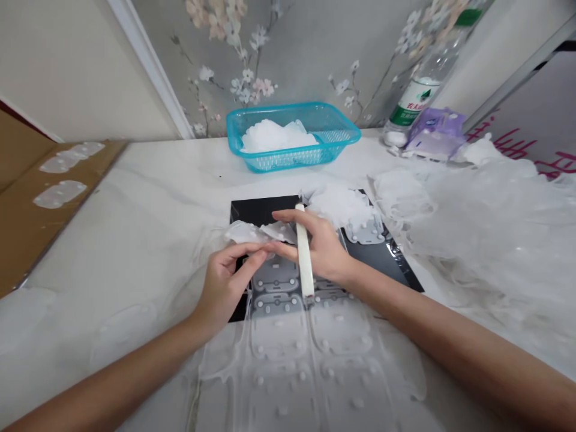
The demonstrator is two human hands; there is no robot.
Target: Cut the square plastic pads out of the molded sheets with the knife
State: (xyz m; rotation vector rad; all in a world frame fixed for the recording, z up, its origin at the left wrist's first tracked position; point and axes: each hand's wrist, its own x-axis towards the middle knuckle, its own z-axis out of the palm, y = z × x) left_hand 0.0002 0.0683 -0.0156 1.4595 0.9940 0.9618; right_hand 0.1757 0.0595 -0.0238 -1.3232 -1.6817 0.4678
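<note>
My left hand (229, 282) pinches the edge of a thin translucent moulded sheet (281, 324) between thumb and fingers. This soft, silicone-like sheet has rounded panels with small raised dots and runs down toward me over the table. Its far edge is folded up at my fingertips. In my right hand (326, 246) lies a slim white-handled tool (305, 258), held between thumb and palm, with a dark metal end pointing away; I cannot tell its exact kind. The right fingertips meet the left ones at the sheet. Under both hands is a black mat (261, 209).
A pile of cut translucent pieces (339, 207) sits on the mat's far right. Behind stands a blue basket (292, 159) holding white pieces. To the right are a heap of clear scraps (486, 216), a purple packet (436, 132) and a water bottle (418, 96). Cardboard (58, 222) lies left.
</note>
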